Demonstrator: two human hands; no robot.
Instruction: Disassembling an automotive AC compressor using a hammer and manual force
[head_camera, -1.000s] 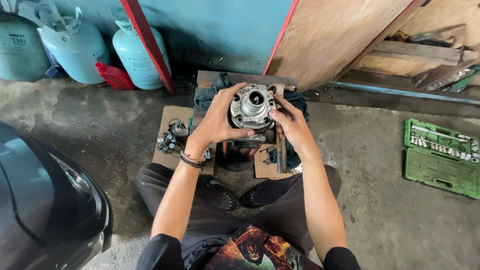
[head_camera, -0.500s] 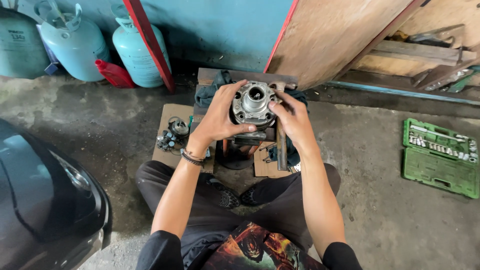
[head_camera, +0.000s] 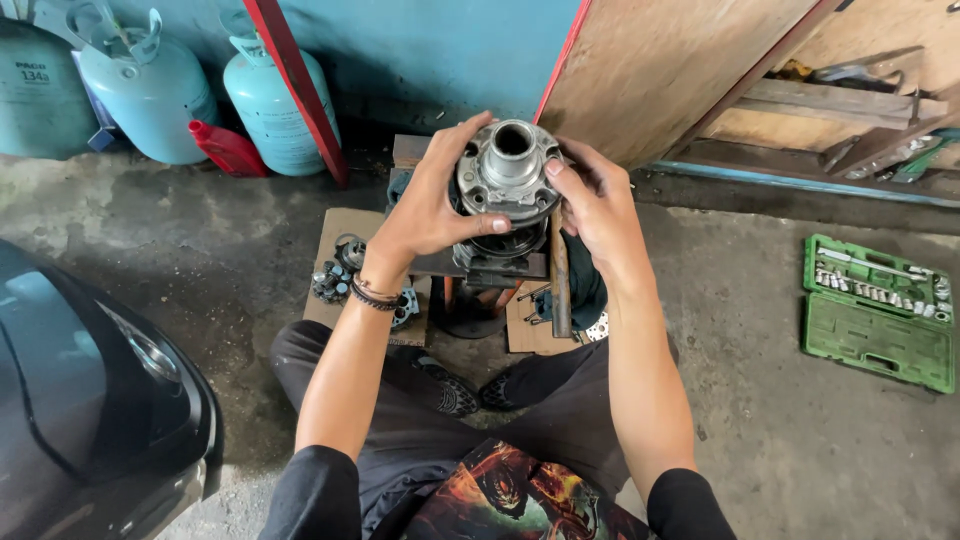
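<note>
Nearest the camera sit the person's folded legs in dark trousers on the concrete floor (head_camera: 780, 440), both forearms reaching forward from them. Between the hands, held up above a dark stand (head_camera: 480, 300), is a round metal wheel hub (head_camera: 508, 172) — its hollow bore faces up toward the camera, so its long axis runs roughly upright, tilted slightly this way. The left hand (head_camera: 432, 205) is closed around the hub's left rim, thumb across the lower front edge; the right hand (head_camera: 592, 205) grips the right rim, fingers curled behind it. Both hands touch the hub, neither clearly nearer.

Just below the hub the stand rests on a piece of cardboard (head_camera: 345, 240), with a rusty bar (head_camera: 559, 280) lying along its right side and a cluster of small bearing parts (head_camera: 340, 272) near the cardboard's left edge. A dark car's front (head_camera: 90, 400) fills the lower left. To the right, well apart, lies an open green socket set (head_camera: 878, 310). Farthest off, pale blue gas cylinders (head_camera: 270, 100) stand against the blue wall — beside a leaning wooden board (head_camera: 680, 70).
</note>
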